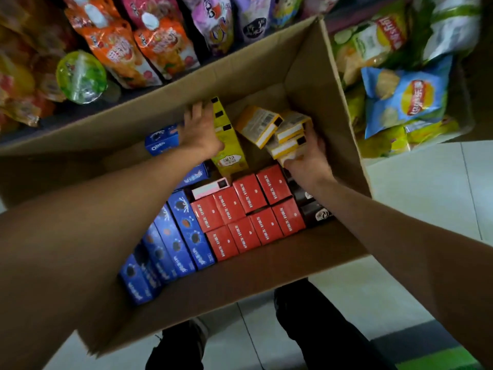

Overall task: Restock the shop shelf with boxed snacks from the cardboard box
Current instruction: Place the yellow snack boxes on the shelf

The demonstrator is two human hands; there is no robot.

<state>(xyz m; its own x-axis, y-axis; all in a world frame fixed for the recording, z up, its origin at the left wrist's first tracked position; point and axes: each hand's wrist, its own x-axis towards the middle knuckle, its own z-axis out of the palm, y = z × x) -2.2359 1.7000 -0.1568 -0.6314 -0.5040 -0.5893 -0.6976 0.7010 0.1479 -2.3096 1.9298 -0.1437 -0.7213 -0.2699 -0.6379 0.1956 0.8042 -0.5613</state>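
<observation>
An open cardboard box (314,76) stands on the floor below me. Inside lie blue Oreo boxes (184,231), red boxes (250,212), dark boxes (316,212), one pink-white box (210,187) and yellow boxes. My left hand (198,129) rests flat against a tall yellow box (229,145) standing at the box's far side. My right hand (309,158) closes around a stack of small yellow boxes (289,137); another small yellow box (256,125) leans beside them.
A shop shelf (112,100) behind the box holds orange and purple pouches (120,49) and a green jelly cup (81,76). On the right, a second carton holds crisp bags (405,97). White floor tiles (426,188) and my dark trouser legs lie below.
</observation>
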